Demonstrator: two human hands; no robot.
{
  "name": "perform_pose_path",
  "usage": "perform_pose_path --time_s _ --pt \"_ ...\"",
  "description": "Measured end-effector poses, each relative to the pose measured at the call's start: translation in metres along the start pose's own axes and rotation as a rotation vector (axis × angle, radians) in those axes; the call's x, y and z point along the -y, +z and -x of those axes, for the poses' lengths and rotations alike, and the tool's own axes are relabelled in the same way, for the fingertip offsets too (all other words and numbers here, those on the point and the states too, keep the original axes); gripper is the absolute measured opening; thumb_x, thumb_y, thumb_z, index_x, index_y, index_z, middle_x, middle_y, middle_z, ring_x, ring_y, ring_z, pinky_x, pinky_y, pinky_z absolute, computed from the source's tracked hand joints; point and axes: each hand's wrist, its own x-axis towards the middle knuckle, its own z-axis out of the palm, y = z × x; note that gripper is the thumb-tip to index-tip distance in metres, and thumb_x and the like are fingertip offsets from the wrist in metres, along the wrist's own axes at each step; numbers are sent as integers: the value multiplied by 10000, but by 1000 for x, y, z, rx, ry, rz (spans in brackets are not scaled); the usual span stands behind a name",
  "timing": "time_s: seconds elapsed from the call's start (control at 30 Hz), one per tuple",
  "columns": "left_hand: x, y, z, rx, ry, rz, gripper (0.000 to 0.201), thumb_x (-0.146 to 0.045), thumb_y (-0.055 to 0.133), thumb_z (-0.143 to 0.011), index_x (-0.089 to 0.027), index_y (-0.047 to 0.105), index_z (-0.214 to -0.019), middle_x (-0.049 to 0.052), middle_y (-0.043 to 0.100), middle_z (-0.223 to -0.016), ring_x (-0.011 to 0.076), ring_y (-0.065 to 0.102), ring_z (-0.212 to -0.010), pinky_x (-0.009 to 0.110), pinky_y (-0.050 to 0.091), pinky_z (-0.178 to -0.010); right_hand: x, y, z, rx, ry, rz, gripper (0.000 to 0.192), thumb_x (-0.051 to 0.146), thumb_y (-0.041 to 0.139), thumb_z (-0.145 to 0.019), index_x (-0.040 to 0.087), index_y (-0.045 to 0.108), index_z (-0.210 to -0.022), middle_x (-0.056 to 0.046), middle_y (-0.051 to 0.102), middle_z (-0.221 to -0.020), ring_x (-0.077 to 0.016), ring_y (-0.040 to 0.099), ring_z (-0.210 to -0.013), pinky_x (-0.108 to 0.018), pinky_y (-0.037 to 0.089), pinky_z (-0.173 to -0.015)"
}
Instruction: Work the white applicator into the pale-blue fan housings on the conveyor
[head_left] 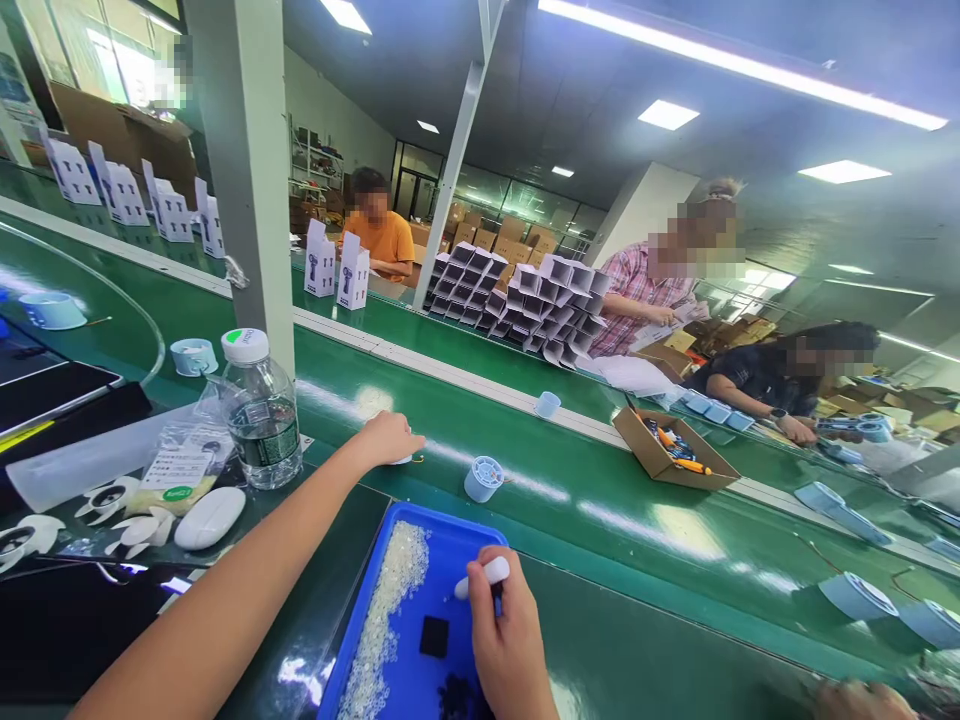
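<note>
- The left hand (386,437) is stretched out over the green conveyor belt (600,500), palm down, and covers a small round light-blue part (403,459), of which only an edge shows under the fingers (412,440).
- Those fingers are curled down together onto the part; whether they truly pinch it or only rest on it cannot be told.
- The right hand (506,640) is low in the view, over the blue tray (439,590), with its fingers closed on a small white cylindrical piece (487,574) that points up and to the left.
- Thumb and forefinger clamp the white piece near its lower end; the other fingers are folded in.
- Inside the blue tray a band of small clear beads (386,610) runs along the left side, a dark square pad (434,636) lies just beside the right hand, and a heap of dark bits (454,695) is at the bottom edge.
- A second light-blue round part (484,478) stands on the belt between the two hands, near the tray's far rim, apart from both.
- To the left on the dark desk (75,620) stand a water bottle (259,410) with a white cap, a plastic bag with a label (180,470) and a white oval shell (210,517).
- Farther along the belt lies an open cardboard box (664,450) holding small tools, and other people work on the far side.
</note>
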Motion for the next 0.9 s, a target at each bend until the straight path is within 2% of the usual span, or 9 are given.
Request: perform_pose_path --time_s 0.1,0.17,0.23,0.37,0.53,0.6,0.7,0.8,0.9 --pt "1 7 0 -81 -45 -35 388 -404 564 -653 -160 568 -954 155 606 -1013 282 560 -954 314 401 -758 1 -3 0 -56 7 -39 194 292 365 -937 228 427 -765 36 469 -656 -124 451 -573 -214 381 -561" --pt "2 11 0 -104 -54 -67 480 -383 562 -663 -137 515 -1072 177 577 -1061 293 543 -983 332 394 -790 2 -4 1 -69 17 -65 201 292 359 -939 228 426 -761 35 461 -666 -124 443 -581 -215 383 -568" --pt "4 13 -2 -76 -34 -88 428 -360 554 -676 -138 541 -1043 172 585 -1034 294 537 -988 341 383 -816 3 -6 1 -76 22 -83 204 287 347 -942 227 428 -765 33 457 -674 -125 440 -590 -219 385 -579" --pt "4 15 -7 -43 -1 -95 255 -327 550 -683 -159 625 -859 160 597 -980 316 483 -1068 366 335 -888 3 -10 2 -75 58 -95 213 283 351 -933 226 408 -736 41 442 -646 -120 427 -562 -221 374 -556" --pt "-4 10 -7 -92 -19 -52 277 -342 499 -717 -146 629 -864 171 547 -1048 331 432 -1109 378 329 -889 2 -15 1 -19 46 -12 264 278 397 -888 231 336 -636 69 348 -565 -99 346 -475 -210 305 -468" --pt "-9 4 -4 -126 -19 28 270 -364 484 -723 -158 621 -833 146 541 -1040 306 462 -1062 353 353 -856 3 -16 1 -6 24 30 270 265 401 -869 232 314 -615 69 337 -552 -98 339 -474 -209 295 -462" --pt "-15 -4 2 -166 21 287 225 -387 510 -697 -176 586 -716 87 562 -918 243 518 -906 307 388 -753 4 -15 0 12 29 60 261 252 404 -854 230 318 -609 70 343 -538 -96 345 -467 -205 293 -455" --pt "-16 -8 6 -108 54 589 230 -414 555 -663 -185 532 -662 25 552 -729 174 509 -695 275 378 -614 4 -14 0 19 30 69 258 247 405 -849 226 335 -601 66 361 -541 -95 360 -467 -203 300 -455" --pt "-18 -11 9 -21 34 806 259 -423 605 -630 -183 515 -666 0 545 -673 142 486 -629 262 369 -563 3 -13 -1 21 25 76 260 248 407 -851 225 335 -602 68 355 -542 -93 358 -469 -201 302 -455"
